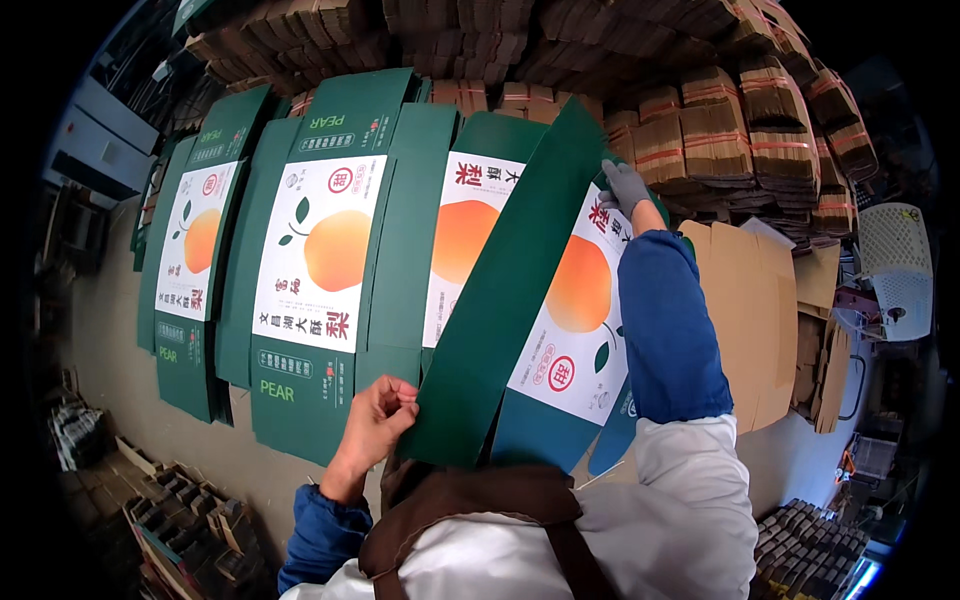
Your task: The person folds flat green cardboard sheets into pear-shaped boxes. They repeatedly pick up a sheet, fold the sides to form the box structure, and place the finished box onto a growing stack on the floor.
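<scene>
A flat green cardboard box blank (563, 295), printed with an orange-yellow pear on a white panel, is tilted in front of me. One long plain green flap (500, 290) runs diagonally along its left side. My left hand (378, 425), bare, is closed in a pinch at the near-left corner of this flap. At the far end, my right hand (626, 188), in a grey glove, grips the blank's top edge. Part of its right side is hidden by my blue right sleeve. Beneath and to the left lies another printed blank (400, 230), partly covered by the flap.
More green printed blanks lie in stacks to the left (195, 240). Strapped bundles of brown cardboard (740, 130) are piled along the back. Plain brown cardboard (745, 310) stands at my right, near a white plastic basket (895, 255). A crate-like bin (195, 535) sits at lower left.
</scene>
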A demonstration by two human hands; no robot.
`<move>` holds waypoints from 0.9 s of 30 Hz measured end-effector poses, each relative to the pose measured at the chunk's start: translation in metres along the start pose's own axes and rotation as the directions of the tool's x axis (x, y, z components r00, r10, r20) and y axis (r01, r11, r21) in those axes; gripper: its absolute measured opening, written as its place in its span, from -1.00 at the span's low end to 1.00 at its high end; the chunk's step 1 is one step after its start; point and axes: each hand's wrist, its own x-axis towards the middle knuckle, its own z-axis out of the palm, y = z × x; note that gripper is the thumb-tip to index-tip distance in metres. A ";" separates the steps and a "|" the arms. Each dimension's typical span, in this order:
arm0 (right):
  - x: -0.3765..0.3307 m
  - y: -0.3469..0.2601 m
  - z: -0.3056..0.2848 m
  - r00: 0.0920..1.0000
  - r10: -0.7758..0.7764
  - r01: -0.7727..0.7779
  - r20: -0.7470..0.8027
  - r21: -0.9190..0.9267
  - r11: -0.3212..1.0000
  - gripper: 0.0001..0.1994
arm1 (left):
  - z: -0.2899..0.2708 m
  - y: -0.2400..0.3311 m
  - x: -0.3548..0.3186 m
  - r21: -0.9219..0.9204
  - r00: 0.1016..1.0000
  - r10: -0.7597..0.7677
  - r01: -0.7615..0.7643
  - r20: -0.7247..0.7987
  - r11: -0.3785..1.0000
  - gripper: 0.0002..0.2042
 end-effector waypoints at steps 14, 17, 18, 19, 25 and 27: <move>0.069 -0.054 0.074 0.895 -0.294 0.374 0.336 -0.205 0.904 -0.70 | -0.034 -0.057 -0.006 -0.072 0.975 -0.083 0.070 -0.205 0.995 -0.84; 0.072 -0.069 0.102 0.836 -0.490 0.518 0.245 -0.061 0.853 -0.63 | -0.043 -0.080 0.005 0.011 0.929 0.016 -0.012 -0.369 1.000 -0.81; 0.056 -0.079 0.123 0.823 -0.501 0.530 0.266 -0.046 0.847 -0.62 | -0.049 -0.082 0.008 0.088 0.920 0.035 0.000 -0.391 0.996 -0.80; 0.061 -0.081 0.138 0.819 -0.503 0.537 0.277 -0.062 0.841 -0.60 | -0.053 -0.087 0.010 0.083 0.894 0.068 -0.035 -0.443 0.996 -0.78; 0.085 -0.084 0.203 0.805 -0.524 0.581 0.278 -0.193 0.790 -0.64 | -0.075 -0.125 0.031 0.362 0.769 0.301 -0.097 -0.564 0.927 -0.72; 0.090 -0.083 0.223 0.821 -0.499 0.557 0.276 -0.200 0.806 -0.65 | -0.078 -0.139 0.034 0.484 0.721 0.382 -0.074 -0.578 0.872 -0.65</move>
